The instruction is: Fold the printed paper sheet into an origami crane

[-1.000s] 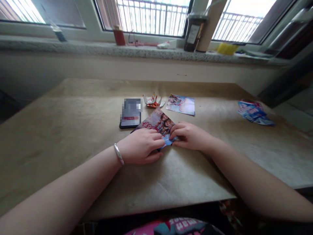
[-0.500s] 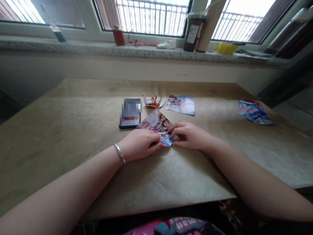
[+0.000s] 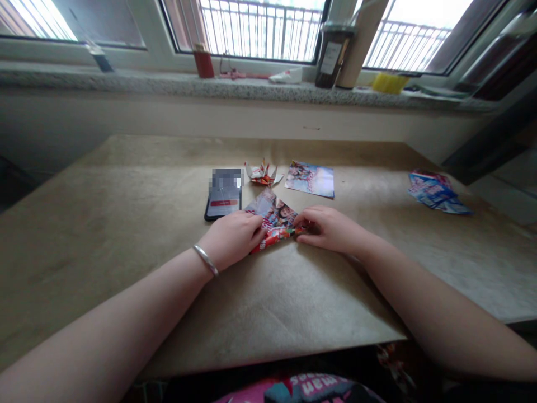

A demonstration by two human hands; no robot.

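Note:
A printed sheet of paper (image 3: pixel 276 211) lies in front of me, its near part folded so that a red strip faces up along the near edge. My left hand (image 3: pixel 232 238), with a silver bangle at the wrist, grips the sheet's left side with curled fingers. On the right end of the fold, my right hand (image 3: pixel 325 228) pinches the paper between thumb and fingers. Just beyond the sheet stands a folded paper crane (image 3: pixel 264 174). To its left rests a phone (image 3: pixel 224 204) with its screen lit, close to my left hand.
Another flat printed sheet (image 3: pixel 310 179) lies beyond my right hand. A loose pile of blue and red printed papers (image 3: pixel 438 192) is at the table's far right. The windowsill (image 3: pixel 260 87) behind holds a dark jar (image 3: pixel 333 56) and a red container (image 3: pixel 203 62).
The near corner of the sheet, which showed blue, is now turned over into a red strip. My left hand has shifted left and slightly away from me; the right has barely moved.

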